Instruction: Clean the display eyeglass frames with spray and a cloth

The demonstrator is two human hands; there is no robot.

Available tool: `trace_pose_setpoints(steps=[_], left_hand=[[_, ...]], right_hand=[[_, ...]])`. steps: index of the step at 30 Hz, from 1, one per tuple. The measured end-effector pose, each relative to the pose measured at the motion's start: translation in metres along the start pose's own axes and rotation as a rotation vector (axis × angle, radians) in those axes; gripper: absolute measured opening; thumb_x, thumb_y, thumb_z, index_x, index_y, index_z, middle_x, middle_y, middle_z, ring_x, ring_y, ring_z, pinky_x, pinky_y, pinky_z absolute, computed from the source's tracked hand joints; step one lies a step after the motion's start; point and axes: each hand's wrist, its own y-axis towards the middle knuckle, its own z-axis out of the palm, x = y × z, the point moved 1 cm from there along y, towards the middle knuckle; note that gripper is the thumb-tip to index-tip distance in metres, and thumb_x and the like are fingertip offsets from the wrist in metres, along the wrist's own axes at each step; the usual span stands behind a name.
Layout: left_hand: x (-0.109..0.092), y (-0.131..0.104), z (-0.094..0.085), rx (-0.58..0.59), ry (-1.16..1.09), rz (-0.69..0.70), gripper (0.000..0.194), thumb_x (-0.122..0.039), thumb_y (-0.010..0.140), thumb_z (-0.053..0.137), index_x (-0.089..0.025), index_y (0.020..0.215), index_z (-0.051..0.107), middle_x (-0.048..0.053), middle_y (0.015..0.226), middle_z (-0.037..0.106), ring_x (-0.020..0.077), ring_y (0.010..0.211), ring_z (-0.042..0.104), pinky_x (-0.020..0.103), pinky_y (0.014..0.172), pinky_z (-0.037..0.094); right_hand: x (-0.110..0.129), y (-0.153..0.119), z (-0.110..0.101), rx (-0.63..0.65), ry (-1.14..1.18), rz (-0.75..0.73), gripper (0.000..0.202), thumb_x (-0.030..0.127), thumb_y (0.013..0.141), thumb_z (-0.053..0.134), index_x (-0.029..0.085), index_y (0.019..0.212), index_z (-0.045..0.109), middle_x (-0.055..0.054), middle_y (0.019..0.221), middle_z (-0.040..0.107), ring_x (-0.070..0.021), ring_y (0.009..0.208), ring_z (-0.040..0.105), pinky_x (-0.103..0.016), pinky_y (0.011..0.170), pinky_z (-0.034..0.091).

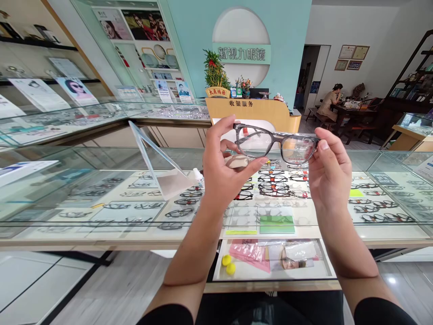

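Note:
A pair of dark grey translucent eyeglasses [277,140] is held up over the glass display counter, lenses side by side. My left hand [223,169] is closed at the left end of the frame, its fingers curled behind and its thumb reaching below the lens. Within that hand shows a pale, folded, cloth-like piece [237,161]; its kind is not clear. My right hand [329,169] pinches the right corner of the frame between thumb and fingers. The temples are partly hidden behind the lenses.
Many glasses frames lie inside the glass counter [111,230]. A tilted mirror [158,162] and a small white bottle [198,177] stand left of my hands. Below, an open drawer [216,271] holds packets and yellow round items [228,264]. A person [329,103] sits at the back right.

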Motion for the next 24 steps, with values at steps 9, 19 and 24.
trace_pose_setpoints(steps=[9, 19, 24], left_hand=[[-0.0009, 0.0004, 0.0002, -0.054, -0.079, -0.031, 0.084, -0.05, 0.074, 0.101, -0.035, 0.145, 0.058, 0.006, 0.128, 0.064, 0.0207, 0.1, 0.072, 0.027, 0.067, 0.059], [-0.0068, 0.0, -0.0023, -0.09, -0.202, -0.081, 0.089, -0.055, 0.068, 0.104, -0.028, 0.138, 0.057, 0.007, 0.116, 0.069, 0.024, 0.096, 0.077, 0.028, 0.066, 0.062], [-0.0079, 0.0016, 0.0004, -0.162, -0.211, -0.008, 0.092, -0.061, 0.058, 0.106, -0.026, 0.129, 0.06, 0.007, 0.117, 0.067, 0.0284, 0.104, 0.078, 0.032, 0.069, 0.065]], right_hand=[[-0.0005, 0.0009, -0.0009, 0.04, -0.043, -0.018, 0.021, 0.052, 0.101, 0.074, 0.037, 0.113, 0.081, -0.002, 0.094, 0.07, -0.0208, 0.091, 0.072, -0.04, 0.086, 0.064], [-0.0003, -0.0004, 0.0021, 0.07, -0.002, 0.056, 0.018, 0.051, 0.101, 0.074, 0.038, 0.108, 0.083, -0.001, 0.095, 0.073, -0.0201, 0.093, 0.072, -0.04, 0.087, 0.063], [0.0018, -0.0004, 0.004, 0.072, 0.079, 0.116, 0.015, 0.049, 0.097, 0.079, 0.037, 0.103, 0.084, 0.0, 0.094, 0.074, -0.0166, 0.087, 0.07, -0.035, 0.084, 0.062]])
